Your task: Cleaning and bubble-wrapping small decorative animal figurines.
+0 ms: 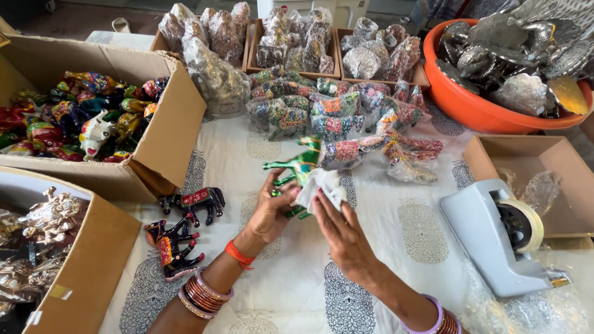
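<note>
3 brown cardboard boxes ring the table; clear-wrapped packets centre.

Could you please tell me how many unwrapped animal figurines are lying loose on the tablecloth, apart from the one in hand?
2: a dark horse beside the cardboard box, and another horse nearer the left wrist.

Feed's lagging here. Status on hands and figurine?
Left hand grips green figurine. Right hand presses white cloth on it. Wrapped figurines just beyond.

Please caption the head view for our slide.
Left hand holds a green painted animal figurine; right hand presses white cloth on it.
</note>
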